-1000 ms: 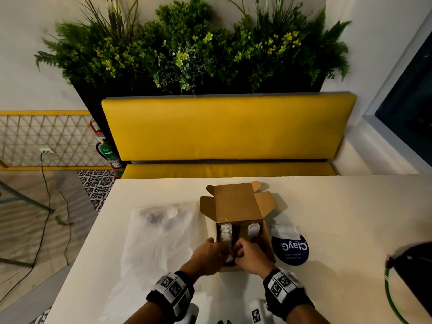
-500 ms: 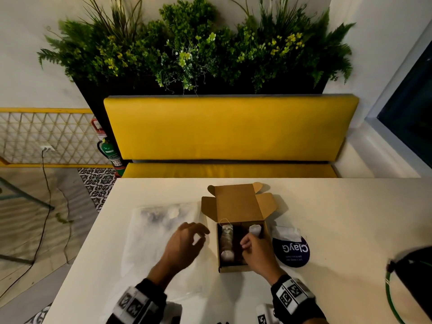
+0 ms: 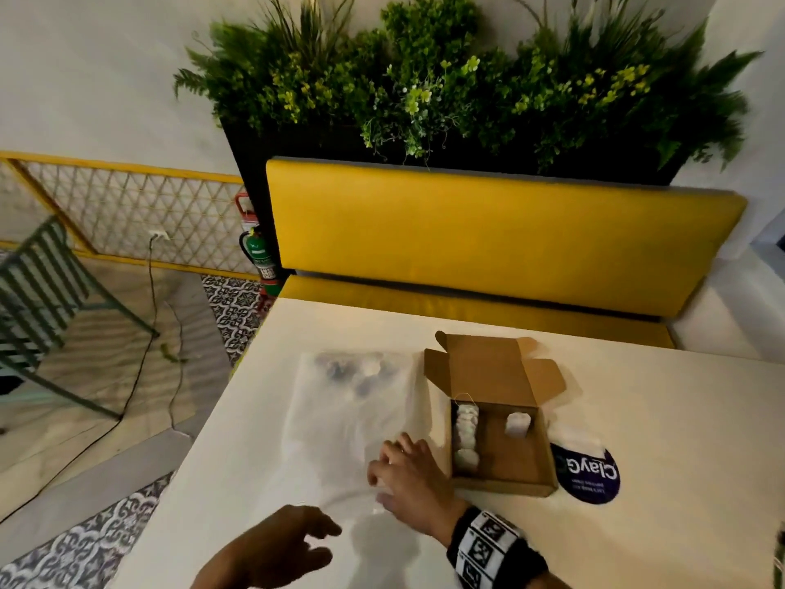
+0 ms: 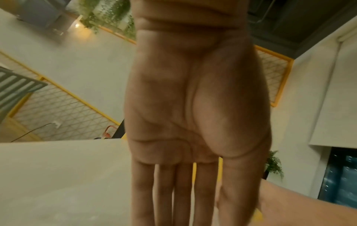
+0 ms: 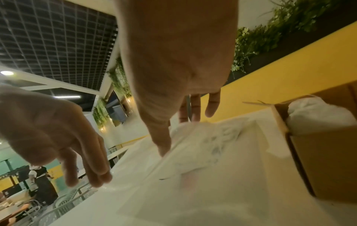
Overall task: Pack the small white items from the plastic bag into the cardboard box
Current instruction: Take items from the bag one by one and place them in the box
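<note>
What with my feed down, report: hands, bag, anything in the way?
Left hand open, hovering, holding nothing. Right hand open, touching plastic bag. Open cardboard box close beside right hand, not blocking.

Both hands low, palms down, holding nothing.
The right hand (image 3: 414, 482) is stretched forward, fingers loosely spread and thumb angled downward. The left hand (image 3: 276, 550) hovers just behind it and to its left, fingers nearly straight and close together, pointing toward the right hand's wrist.
</note>
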Tool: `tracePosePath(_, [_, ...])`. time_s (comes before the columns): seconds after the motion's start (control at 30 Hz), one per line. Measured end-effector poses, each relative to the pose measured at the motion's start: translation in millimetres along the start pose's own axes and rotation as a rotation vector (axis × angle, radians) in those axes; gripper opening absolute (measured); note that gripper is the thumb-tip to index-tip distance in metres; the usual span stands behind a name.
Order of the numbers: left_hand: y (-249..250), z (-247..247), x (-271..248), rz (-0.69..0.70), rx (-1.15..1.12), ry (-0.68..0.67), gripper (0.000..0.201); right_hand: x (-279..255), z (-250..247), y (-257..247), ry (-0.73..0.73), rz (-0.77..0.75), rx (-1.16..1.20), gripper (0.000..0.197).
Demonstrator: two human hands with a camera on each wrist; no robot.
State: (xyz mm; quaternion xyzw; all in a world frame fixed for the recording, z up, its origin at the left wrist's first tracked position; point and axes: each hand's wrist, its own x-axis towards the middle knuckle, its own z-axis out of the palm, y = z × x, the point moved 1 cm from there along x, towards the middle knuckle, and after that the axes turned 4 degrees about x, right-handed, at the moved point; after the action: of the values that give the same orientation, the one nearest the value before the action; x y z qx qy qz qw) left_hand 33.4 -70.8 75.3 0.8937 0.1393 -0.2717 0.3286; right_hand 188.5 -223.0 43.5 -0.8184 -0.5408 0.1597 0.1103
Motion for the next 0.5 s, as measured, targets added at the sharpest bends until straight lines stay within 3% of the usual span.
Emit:
tracePosePath(0.1, [-11.9, 9.1, -3.4, 0.023, 0.034, 0.062, 0.04, 4.9, 4.8, -6.3, 0.089, 0.014, 0.037, 0.017])
tracePosePath(0.2, [-13.4, 8.3, -5.7, 0.103, 0.022, 0.159, 0.094, 10.6, -1.4, -13.0, 0.259, 0.018, 0.123, 0.013])
tracePosePath(0.23, [-13.0, 7.6, -3.9, 0.13, 0.013, 0.221, 0.1, 11.7, -4.7, -14.3, 0.309, 0.03, 0.149, 0.012])
tracePosePath(0.3, [-19.4, 9.9, 3.4, 0.226, -0.015, 0.381, 0.096, 14.7, -10.6, -19.6, 0.403, 0.039, 0.188, 0.013])
tracePosePath(0.4, [-24.9, 5.6, 29.4, 0.295, 0.019, 0.519, 0.07, 16.1, -17.6, -30.8, 0.473, 0.039, 0.187, 0.018])
tracePosePath(0.47, [-19.1, -4.7, 43.9, 0.271, 0.005, 0.449, 0.043, 16.2, -19.8, -41.5, 0.48, 0.033, 0.182, 0.021])
tracePosePath(0.5, [-25.2, -3.2, 56.3, 0.272, 0.037, 0.418, 0.04, 15.9, -19.6, -47.6, 0.472, 0.034, 0.179, 0.023])
